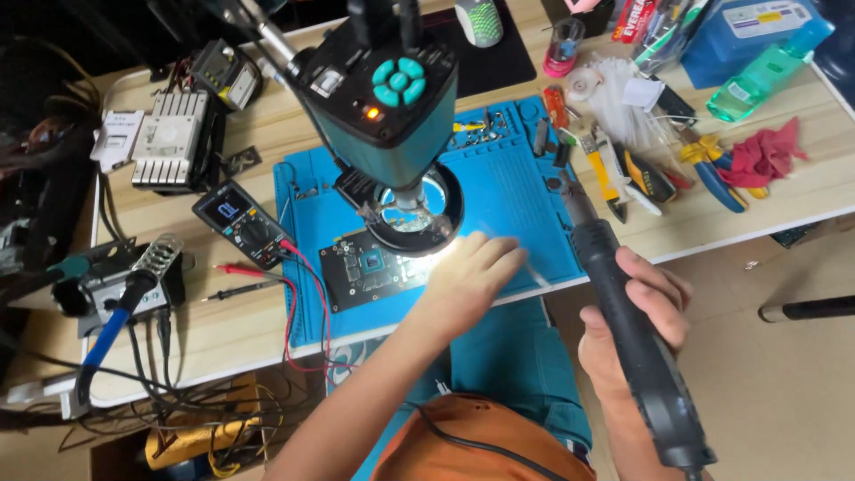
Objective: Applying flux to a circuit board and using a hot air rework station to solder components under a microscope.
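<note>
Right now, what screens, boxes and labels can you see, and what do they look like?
Multimeter: left of the blue mat, black, small lit bluish screen.
Plastic box: back right corner, blue, pale label.
Green bottle: beside that box, see-through, small label.
White card: far left, printed.

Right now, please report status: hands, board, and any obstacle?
Right hand grips black hot-air handle. Left hand rests beside circuit board on blue mat. Microscope overhangs board.
</note>
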